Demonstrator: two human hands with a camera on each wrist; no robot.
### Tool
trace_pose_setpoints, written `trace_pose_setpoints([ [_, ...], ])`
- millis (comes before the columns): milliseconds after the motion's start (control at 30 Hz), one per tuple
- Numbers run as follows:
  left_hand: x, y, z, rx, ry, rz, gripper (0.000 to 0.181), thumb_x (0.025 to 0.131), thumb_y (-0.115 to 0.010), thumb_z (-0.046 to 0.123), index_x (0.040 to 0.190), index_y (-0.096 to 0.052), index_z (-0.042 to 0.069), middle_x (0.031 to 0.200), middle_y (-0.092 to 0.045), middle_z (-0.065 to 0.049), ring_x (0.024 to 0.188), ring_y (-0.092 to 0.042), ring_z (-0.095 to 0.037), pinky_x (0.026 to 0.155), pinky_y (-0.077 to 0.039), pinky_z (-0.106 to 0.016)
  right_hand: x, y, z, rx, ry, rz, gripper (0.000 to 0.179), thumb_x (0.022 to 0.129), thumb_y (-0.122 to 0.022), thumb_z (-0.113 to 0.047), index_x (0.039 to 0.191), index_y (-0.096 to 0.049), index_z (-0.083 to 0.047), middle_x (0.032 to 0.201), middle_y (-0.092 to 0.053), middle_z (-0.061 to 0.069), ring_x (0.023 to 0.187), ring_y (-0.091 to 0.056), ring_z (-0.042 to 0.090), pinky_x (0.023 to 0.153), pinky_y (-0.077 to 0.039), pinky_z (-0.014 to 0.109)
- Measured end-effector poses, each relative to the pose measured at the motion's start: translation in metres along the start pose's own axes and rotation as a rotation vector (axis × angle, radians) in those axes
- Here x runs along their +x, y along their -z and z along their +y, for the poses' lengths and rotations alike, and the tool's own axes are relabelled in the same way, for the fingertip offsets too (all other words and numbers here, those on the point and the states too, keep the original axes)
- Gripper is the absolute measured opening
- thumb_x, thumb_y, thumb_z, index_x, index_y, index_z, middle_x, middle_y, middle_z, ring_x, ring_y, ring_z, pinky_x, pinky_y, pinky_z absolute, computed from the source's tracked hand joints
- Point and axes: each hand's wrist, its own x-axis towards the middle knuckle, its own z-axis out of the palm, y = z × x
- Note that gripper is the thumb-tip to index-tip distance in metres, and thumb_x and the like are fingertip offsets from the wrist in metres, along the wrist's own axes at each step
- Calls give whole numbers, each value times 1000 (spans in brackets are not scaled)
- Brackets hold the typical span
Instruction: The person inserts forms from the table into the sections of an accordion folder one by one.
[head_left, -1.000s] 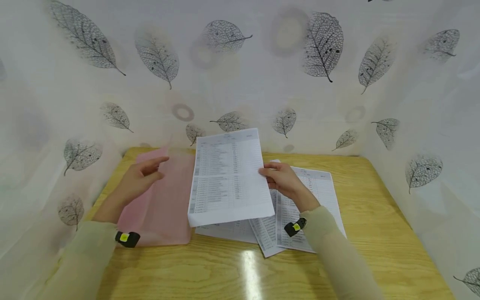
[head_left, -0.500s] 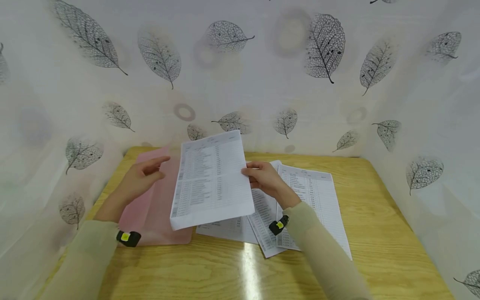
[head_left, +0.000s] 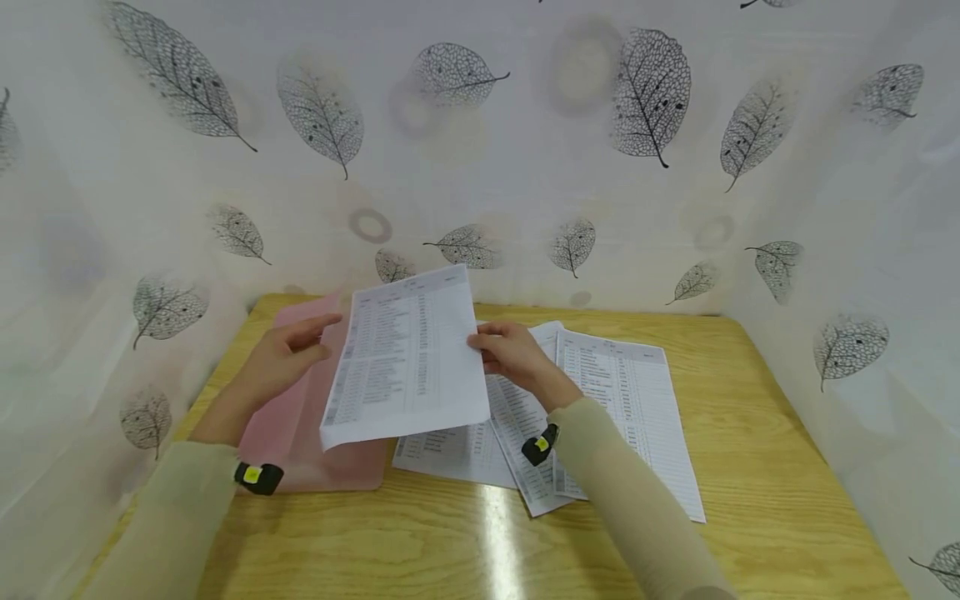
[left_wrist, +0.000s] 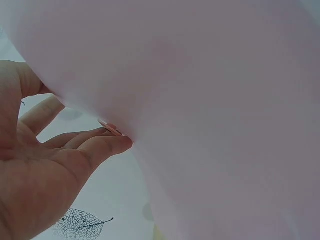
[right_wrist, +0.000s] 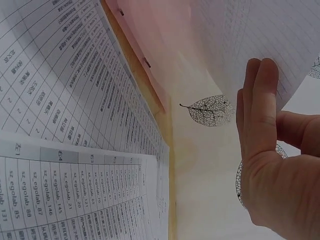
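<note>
My right hand (head_left: 513,354) pinches a printed paper sheet (head_left: 408,354) by its right edge, thumb on the printed face. Raised off the table, the sheet tilts with its lower left part over a translucent pink folder (head_left: 330,462). In the right wrist view, fingers (right_wrist: 262,100) lie against the back of this sheet (right_wrist: 295,40). On the left, my left hand (head_left: 281,358) holds the edge of the folder's lifted cover. The left wrist view has that pink cover (left_wrist: 215,110) filling most of it, with fingertips (left_wrist: 125,142) at its edge and the thumb tip partly hidden.
Several printed sheets (head_left: 630,400) lie overlapping on the wooden table (head_left: 750,467), right of the folder and partly under my right arm. A leaf-patterned white curtain (head_left: 510,183) surrounds the table's back and sides.
The right hand has carried the printed sheet leftward, from above the other papers to partly over the pink folder. The sheet tilts more. My left hand stays at the folder's cover.
</note>
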Motion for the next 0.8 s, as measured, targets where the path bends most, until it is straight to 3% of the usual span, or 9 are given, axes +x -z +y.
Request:
trace_pose_setpoints([
  [267, 0, 0, 1, -4, 6, 2, 51, 102, -62, 5, 151, -54, -1, 160, -47, -26, 147, -42, -54, 90, -39, -2, 5, -7, -4, -4, -6, 65, 39, 103, -62, -10, 139, -60, 6, 110, -73, 12, 77, -71, 10, 67, -59, 24],
  [533, 1, 1, 2, 7, -8, -2, 50, 101, -61, 5, 151, -54, -1, 160, -48, -26, 147, -42, -53, 90, -40, -3, 5, -10, -11, -77, 39, 110, 40, 105, -61, -14, 141, -61, 3, 128, -70, 25, 80, -73, 15, 70, -62, 29],
  [800, 1, 1, -1, 7, -13, 2, 50, 101, -61, 4, 151, -54, -2, 159, -47, -28, 145, -42, -55, 89, -40, -3, 9, -17, -11, -85, 68, 126, 32, 102, -63, -9, 131, -66, 4, 104, -73, 16, 69, -70, 16, 63, -60, 29],
])
